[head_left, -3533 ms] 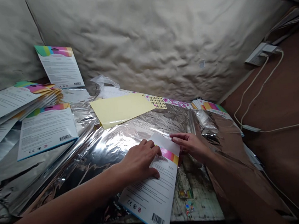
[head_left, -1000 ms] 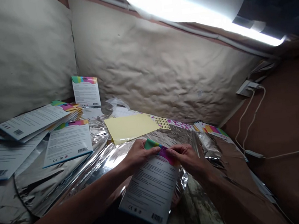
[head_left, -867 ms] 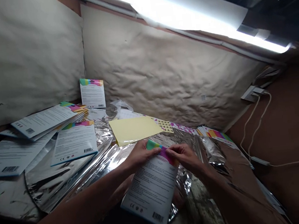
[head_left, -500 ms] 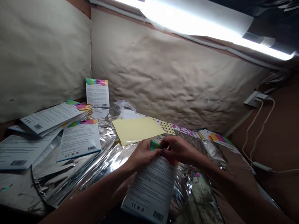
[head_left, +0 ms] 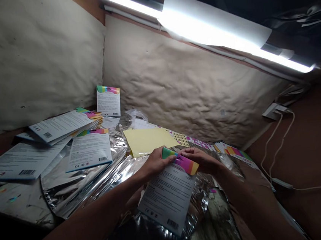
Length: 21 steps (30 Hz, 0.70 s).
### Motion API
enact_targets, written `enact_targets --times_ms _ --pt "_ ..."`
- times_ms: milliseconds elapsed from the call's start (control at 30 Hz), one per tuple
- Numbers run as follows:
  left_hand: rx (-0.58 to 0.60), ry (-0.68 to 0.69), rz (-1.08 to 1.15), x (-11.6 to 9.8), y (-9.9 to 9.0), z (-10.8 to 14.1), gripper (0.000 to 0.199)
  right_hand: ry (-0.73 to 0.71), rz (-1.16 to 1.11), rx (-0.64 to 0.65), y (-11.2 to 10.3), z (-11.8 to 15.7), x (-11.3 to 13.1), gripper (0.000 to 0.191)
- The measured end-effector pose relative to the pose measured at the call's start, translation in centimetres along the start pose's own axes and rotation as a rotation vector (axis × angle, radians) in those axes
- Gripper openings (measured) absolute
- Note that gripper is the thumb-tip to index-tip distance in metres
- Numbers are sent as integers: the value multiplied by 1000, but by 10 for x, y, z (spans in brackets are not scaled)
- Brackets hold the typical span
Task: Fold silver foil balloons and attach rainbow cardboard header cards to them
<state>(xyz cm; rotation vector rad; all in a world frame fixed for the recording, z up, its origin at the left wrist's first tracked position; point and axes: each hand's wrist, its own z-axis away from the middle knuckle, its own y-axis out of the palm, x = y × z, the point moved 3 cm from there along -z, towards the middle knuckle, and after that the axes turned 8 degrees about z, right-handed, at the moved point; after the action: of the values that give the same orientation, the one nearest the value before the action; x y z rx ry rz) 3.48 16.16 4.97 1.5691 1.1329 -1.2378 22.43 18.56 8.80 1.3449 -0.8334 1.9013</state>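
Note:
A white printed cardboard envelope (head_left: 167, 197) with a rainbow-coloured flap and a barcode is held tilted in front of me, above shiny silver film. My left hand (head_left: 155, 163) grips its upper left corner, the thumb lying across the green end of the flap. At the top edge my right hand (head_left: 200, 158) has its fingers bent against the pink part of the flap; some of those fingertips are hidden behind it. The flap lies folded down over the printed face.
Similar envelopes lie in a pile (head_left: 60, 126) at the left, and one envelope (head_left: 108, 100) leans on the wall. Silver film (head_left: 127, 238) covers much of the table. Behind my hands are a yellow sheet (head_left: 148, 141) and a sticker sheet (head_left: 181, 138). Cables (head_left: 272, 150) hang at the right.
My right hand has shifted right from the middle of the flap, uncovering its pink and orange part. Both thumbs were close together before. The envelope has moved slightly up and to the right.

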Motion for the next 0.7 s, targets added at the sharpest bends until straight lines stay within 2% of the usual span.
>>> enact_targets --times_ms 133,233,333,400,433,467,500,600,633,700 --pt "71 38 132 -7 2 0 38 6 -17 -84 4 3 -15 41" --pt "79 43 200 -10 3 1 40 -98 64 -219 -7 6 -8 41" --pt "67 11 250 -9 3 0 42 -332 246 -566 -38 18 18 42" --pt "48 -17 275 -8 2 0 43 -463 492 -861 -55 32 37 47" --pt "31 -38 290 -7 1 0 43 -484 608 -948 -58 38 44 49" --pt "16 -66 308 -6 1 0 43 -470 690 -955 -56 42 49 50" --pt "10 -97 329 -5 1 0 43 -429 724 -872 -49 43 50 49" --pt "34 -158 373 -1 3 1 46 -296 638 -377 -7 40 42 44" --pt "45 -161 377 -1 4 1 47 -277 614 -268 7 40 40 43" --pt "59 -148 386 0 5 2 47 -273 569 -208 24 39 38 39"
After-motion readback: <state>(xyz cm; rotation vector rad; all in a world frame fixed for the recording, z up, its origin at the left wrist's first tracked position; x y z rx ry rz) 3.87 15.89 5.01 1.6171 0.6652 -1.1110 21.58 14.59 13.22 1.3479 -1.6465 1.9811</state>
